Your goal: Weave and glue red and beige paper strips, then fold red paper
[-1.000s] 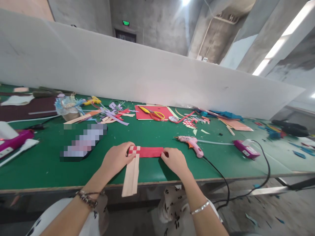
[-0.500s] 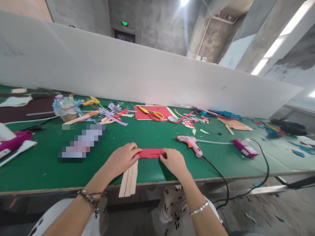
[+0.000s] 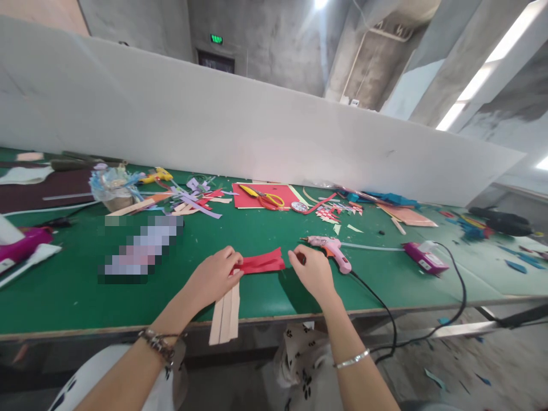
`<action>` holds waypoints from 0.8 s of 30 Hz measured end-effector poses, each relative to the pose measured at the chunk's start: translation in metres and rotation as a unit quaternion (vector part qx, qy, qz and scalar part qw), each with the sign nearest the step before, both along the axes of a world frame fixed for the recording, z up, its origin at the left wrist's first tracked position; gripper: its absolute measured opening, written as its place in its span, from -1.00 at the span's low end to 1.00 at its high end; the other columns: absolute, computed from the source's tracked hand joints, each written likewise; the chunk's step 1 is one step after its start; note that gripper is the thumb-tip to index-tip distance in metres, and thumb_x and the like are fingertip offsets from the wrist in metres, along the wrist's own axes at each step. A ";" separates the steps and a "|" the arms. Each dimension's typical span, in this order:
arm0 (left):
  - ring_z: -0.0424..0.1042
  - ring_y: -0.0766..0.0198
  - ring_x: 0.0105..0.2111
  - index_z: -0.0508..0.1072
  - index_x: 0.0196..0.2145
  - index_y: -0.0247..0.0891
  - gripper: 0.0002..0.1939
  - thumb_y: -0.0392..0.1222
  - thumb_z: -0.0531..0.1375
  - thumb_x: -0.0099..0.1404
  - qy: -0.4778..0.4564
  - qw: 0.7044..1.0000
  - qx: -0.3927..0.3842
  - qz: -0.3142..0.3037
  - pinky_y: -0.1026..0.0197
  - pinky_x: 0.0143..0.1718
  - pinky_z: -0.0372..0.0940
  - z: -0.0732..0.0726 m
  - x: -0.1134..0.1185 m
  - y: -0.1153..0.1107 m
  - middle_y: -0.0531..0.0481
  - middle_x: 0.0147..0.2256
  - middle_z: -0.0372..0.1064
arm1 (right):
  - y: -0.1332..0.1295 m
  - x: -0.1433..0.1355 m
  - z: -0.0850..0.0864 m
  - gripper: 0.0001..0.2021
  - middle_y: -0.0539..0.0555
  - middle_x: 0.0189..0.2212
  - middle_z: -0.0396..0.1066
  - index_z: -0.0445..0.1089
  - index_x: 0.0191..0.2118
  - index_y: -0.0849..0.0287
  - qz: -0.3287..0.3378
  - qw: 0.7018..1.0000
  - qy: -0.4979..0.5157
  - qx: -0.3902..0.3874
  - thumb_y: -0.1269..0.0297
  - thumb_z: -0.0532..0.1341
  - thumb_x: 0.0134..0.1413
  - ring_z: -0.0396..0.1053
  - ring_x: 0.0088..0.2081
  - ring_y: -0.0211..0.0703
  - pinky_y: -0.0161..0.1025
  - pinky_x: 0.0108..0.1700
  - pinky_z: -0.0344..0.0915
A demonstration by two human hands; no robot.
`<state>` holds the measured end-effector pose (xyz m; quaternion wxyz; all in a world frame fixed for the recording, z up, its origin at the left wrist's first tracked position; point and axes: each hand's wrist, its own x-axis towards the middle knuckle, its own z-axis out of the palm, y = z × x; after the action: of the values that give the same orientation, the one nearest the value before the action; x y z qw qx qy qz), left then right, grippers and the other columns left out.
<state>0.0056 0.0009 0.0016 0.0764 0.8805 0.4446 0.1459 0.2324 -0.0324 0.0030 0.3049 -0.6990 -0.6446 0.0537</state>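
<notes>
Your left hand [image 3: 216,274] has its fingers closed on the left end of red strips [image 3: 262,262] above the green bench [image 3: 265,299]; pale strips [image 3: 225,317] run from there past its front edge. Your right hand [image 3: 314,271] curls just beside the strips' splayed right end, apart; cannot tell whether its fingertips meet. Pink glue gun [image 3: 336,249] lies beyond.
</notes>
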 end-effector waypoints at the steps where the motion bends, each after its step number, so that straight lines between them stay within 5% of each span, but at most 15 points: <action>1: 0.32 0.25 -0.43 0.33 -0.35 -0.24 -0.79 -0.12 -0.03 0.24 0.006 1.000 0.001 0.011 0.24 -0.46 0.14 -0.001 0.001 0.000 -0.04 -0.33 0.26 | 0.000 0.001 0.001 -0.75 -0.06 -0.65 0.25 0.27 -0.57 0.14 0.000 1.000 0.006 0.009 0.21 0.04 0.05 0.15 -0.59 -0.31 -0.36 -0.51 -0.06; 6: 0.29 0.29 -0.50 0.29 -0.42 -0.22 -0.78 -0.03 0.02 0.22 0.030 0.998 -0.012 0.054 0.28 -0.56 0.02 -0.002 0.004 0.001 0.02 -0.37 0.25 | 0.000 -0.006 0.001 -0.75 -0.07 -0.65 0.18 0.22 -0.58 0.14 0.040 0.998 0.015 0.045 0.25 0.01 0.08 0.11 -0.59 -0.32 -0.36 -0.49 -0.03; 13: 0.29 0.28 -0.46 0.32 -0.40 -0.20 -0.78 -0.05 -0.02 0.23 -0.034 0.996 -0.075 0.019 0.29 -0.52 0.02 -0.006 0.003 0.007 0.03 -0.41 0.27 | -0.001 -0.032 -0.009 -0.88 0.05 -0.36 0.29 0.31 -0.38 0.16 0.208 0.974 -0.060 0.066 0.44 0.05 0.03 0.24 -0.27 -0.22 -0.34 -0.23 0.15; 19: 0.23 0.31 -0.54 0.21 -0.53 -0.22 -0.81 -0.09 0.03 0.16 -0.061 0.994 -0.081 0.047 0.30 -0.55 0.01 -0.005 0.004 0.008 0.08 -0.51 0.21 | -0.001 -0.039 -0.016 -0.85 0.08 -0.26 0.31 0.32 -0.24 0.16 0.245 0.965 -0.093 0.011 0.42 0.11 0.01 0.24 -0.20 -0.18 -0.28 -0.17 0.18; 24: 0.27 0.29 -0.48 0.30 -0.48 -0.22 -0.79 -0.08 -0.01 0.18 -0.084 0.993 -0.080 0.028 0.29 -0.50 0.08 -0.003 0.003 0.009 0.02 -0.41 0.28 | -0.001 -0.040 -0.015 -0.75 0.09 -0.20 0.29 0.28 -0.09 0.14 0.250 0.961 -0.117 -0.001 0.41 0.06 0.08 0.22 -0.16 -0.16 -0.25 -0.15 0.18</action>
<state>0.0087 0.0101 -0.0010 0.1795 0.8433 0.4714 0.1854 0.1924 -0.0335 -0.0116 0.2032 -0.5171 -0.8301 0.0466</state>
